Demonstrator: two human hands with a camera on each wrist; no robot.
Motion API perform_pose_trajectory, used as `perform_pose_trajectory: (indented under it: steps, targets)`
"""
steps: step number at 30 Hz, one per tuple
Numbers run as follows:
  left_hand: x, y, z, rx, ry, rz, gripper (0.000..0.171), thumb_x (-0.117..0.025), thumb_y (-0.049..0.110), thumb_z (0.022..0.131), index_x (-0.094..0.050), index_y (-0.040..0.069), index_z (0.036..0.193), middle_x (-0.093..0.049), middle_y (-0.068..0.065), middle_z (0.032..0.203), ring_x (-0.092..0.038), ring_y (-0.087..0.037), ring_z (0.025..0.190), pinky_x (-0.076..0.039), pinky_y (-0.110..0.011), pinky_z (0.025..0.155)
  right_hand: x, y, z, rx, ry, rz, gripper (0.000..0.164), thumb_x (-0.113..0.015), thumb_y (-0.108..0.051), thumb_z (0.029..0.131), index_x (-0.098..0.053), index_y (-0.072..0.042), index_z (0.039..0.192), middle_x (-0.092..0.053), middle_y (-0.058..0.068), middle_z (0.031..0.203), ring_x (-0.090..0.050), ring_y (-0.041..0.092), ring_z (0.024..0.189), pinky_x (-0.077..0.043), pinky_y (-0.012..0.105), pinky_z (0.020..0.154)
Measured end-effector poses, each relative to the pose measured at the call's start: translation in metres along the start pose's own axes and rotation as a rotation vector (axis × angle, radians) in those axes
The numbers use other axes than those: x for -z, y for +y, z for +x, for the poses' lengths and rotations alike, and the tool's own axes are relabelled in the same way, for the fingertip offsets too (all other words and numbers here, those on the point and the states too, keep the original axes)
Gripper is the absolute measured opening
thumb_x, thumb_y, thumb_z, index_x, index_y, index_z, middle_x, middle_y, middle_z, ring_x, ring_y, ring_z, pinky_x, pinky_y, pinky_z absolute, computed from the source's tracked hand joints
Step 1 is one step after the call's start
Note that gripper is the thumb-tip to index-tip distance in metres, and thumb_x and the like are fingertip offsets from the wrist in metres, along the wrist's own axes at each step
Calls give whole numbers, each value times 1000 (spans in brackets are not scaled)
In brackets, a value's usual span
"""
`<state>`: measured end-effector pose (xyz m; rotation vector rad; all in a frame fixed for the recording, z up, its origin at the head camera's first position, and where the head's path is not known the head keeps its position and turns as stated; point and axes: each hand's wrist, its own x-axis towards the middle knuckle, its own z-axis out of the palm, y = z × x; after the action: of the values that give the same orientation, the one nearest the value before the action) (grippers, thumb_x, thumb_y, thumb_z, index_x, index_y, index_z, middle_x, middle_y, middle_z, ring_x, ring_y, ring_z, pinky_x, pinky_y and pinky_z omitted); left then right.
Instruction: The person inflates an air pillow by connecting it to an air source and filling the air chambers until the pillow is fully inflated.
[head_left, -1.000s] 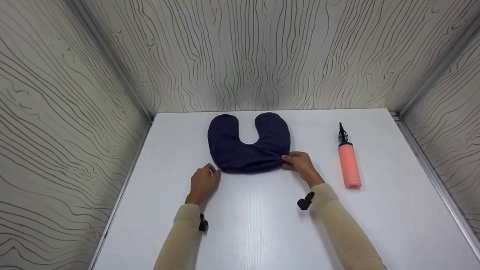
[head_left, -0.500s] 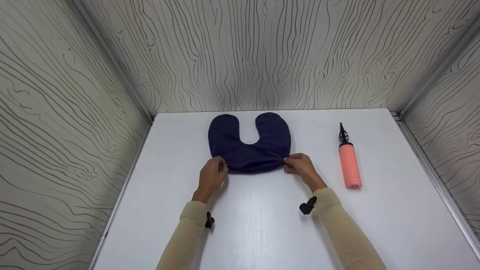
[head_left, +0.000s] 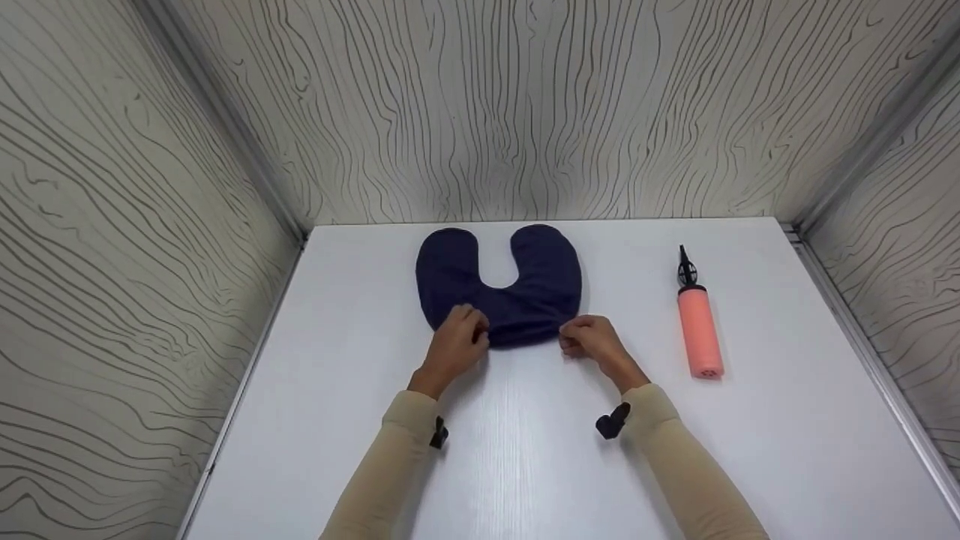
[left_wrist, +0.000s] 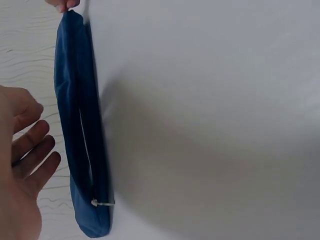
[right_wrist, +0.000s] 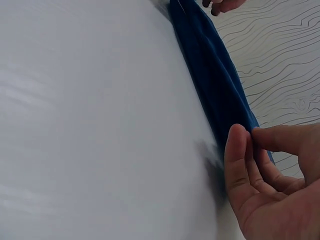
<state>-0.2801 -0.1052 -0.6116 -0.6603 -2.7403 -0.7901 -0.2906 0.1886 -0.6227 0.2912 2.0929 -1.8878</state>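
White table (head_left: 517, 465) is meeting grained walls (head_left: 525, 112); I'm watching left hand (head_left: 455, 341) curving loosely, empty; right hand (head_left: 592, 341) pinching pillow (head_left: 545, 274).

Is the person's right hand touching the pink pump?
No, the pink pump lies apart on the white table, while the right hand pinches the edge of the blue pillow.
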Motion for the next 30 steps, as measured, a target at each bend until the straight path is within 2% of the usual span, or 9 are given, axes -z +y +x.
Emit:
perform_pose_trajectory:
  steps: [5, 8, 13, 22, 25, 30]
  targets:
    - [-7, 3, 3, 28, -132, 50, 33, -78, 21, 97, -69, 7, 126, -66, -9, 127, -62, -29, 122, -54, -43, 106, -6, 1, -3, 1, -11, 10, 24, -67, -7, 101, -69, 12, 115, -76, 9, 89, -73, 12, 71, -62, 26, 68]
    - [-12, 2, 2, 45, -181, 83, 39, -81, 22, 95, -69, 7, 129, -65, -9, 130, -61, -30, 125, -52, -45, 108, -9, 2, -3, 1, -19, 25, 24, -67, -6, 101, -69, 13, 115, -77, 9, 89, -73, 12, 72, -63, 26, 68]
    - [-17, 0, 3, 53, -189, 100, 32, -77, 19, 98, -72, 7, 127, -65, -9, 125, -60, -28, 120, -53, -44, 105, -10, 1, -4, 17, -16, 50, 23, -67, -3, 100, -69, 14, 115, -77, 10, 91, -73, 12, 75, -63, 26, 70]
    - [-19, -3, 4, 72, -181, 44, 20, -72, 23, 102, -79, 8, 113, -71, -7, 109, -65, -25, 105, -56, -42, 95, -15, 0, -5, 9, 8, 43, 18, -67, -2, 100, -70, 11, 111, -74, 10, 94, -74, 13, 79, -63, 25, 73]
    - [-20, -3, 4, 86, -197, 45, 21, -70, 25, 103, -79, 9, 113, -72, -6, 109, -66, -24, 104, -56, -41, 94, -16, -1, -6, 4, 14, 60, 17, -66, -1, 99, -69, 10, 110, -72, 10, 93, -74, 13, 78, -63, 25, 73]
    - [-22, 0, 3, 127, -231, 33, 22, -70, 26, 104, -79, 9, 114, -73, -6, 111, -68, -24, 107, -57, -41, 94, -17, -2, -5, 10, 2, 78, 24, -68, -2, 99, -64, 11, 118, -73, 10, 96, -75, 13, 78, -64, 27, 75]
